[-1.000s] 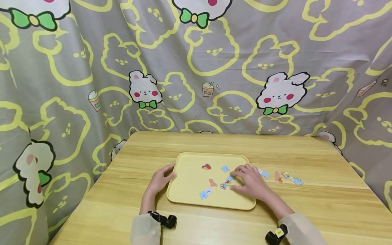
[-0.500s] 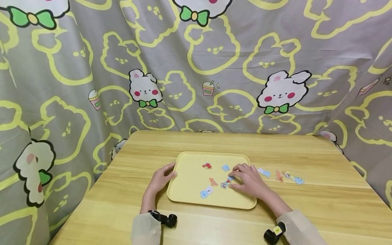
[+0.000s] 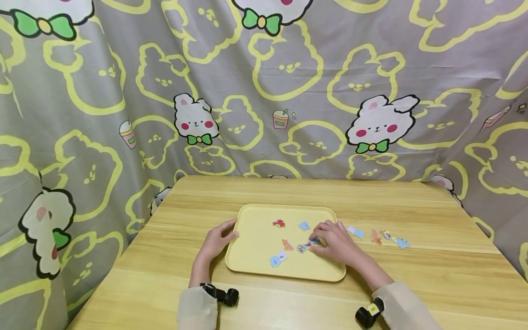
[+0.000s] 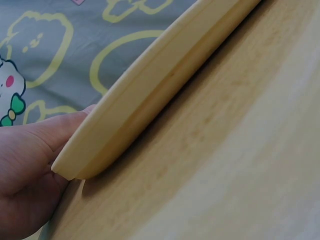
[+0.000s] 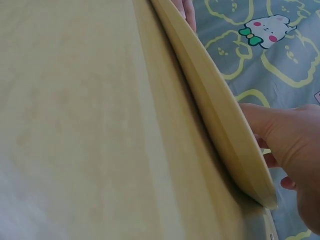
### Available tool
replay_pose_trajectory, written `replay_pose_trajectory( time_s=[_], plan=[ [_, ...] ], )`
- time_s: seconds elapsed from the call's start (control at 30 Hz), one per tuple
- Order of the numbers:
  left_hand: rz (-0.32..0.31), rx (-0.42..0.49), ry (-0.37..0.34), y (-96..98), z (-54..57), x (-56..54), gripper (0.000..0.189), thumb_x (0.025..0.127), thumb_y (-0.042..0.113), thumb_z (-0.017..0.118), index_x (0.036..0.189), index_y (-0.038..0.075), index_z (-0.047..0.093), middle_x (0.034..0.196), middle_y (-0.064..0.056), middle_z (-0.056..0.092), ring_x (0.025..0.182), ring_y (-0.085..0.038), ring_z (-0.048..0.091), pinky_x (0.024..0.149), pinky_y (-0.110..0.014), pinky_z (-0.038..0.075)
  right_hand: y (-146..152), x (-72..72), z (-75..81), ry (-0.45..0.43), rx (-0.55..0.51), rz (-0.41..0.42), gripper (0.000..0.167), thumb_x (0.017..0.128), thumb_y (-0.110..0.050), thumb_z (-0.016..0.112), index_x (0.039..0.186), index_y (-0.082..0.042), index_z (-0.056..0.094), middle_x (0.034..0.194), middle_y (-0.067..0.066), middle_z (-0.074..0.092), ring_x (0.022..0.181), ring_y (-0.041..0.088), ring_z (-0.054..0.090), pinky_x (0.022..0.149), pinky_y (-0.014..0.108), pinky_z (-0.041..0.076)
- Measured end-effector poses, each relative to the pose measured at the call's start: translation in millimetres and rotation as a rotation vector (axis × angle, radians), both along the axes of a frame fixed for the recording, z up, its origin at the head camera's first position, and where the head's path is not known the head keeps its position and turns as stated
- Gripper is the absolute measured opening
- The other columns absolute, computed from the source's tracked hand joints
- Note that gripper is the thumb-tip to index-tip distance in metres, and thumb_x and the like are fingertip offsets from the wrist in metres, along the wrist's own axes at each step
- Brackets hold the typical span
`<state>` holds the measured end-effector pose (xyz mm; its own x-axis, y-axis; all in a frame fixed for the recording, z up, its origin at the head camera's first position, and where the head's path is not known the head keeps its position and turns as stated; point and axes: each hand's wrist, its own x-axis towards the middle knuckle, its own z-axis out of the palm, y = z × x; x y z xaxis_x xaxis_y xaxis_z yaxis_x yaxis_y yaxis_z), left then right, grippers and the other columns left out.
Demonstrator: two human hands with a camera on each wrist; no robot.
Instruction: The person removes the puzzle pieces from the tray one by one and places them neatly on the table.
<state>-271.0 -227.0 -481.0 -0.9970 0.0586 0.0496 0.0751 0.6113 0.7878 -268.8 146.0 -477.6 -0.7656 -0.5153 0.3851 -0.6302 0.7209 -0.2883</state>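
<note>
You seem to be lining up two picture pieces on the tray: your right hand, over the tray's right half, has its thumb and forefinger drawn narrow, pinching a blue piece, with a patterned piece just to its left. Your fingers cover part of that meeting, so I cannot tell whether the two are joined. Your left hand lies relaxed against the tray's left edge, probably steadying it. The next move likely calls for a light nudge to settle the edges, then a straight lift of the fingers so nothing shifts. After that you have loose pieces to consider: inside the tray, a red piece and a pale piece toward its far edge, an orange piece near its middle, a blue-and-white piece toward its near edge; right of the tray, other pieces on the desk.
</note>
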Motion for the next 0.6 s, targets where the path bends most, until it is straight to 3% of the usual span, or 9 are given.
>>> replay_pose_trajectory(
  time_s=[0.6],
  plan=[
    [-0.004,-0.003,-0.002,-1.0,-0.3,-0.7,0.052,0.095,0.023,0.065,0.143,0.011,0.051,0.144,-0.015,0.054,0.136,-0.034,0.049,0.116,-0.049,0.038,0.4,-0.7,0.6,-0.021,-0.012,0.007,0.022,0.076,-0.031,0.083,0.091,-0.018,0.074,0.094,-0.005,0.07,0.088,0.012,0.058,0.073,0.024,0.03]
  ],
)
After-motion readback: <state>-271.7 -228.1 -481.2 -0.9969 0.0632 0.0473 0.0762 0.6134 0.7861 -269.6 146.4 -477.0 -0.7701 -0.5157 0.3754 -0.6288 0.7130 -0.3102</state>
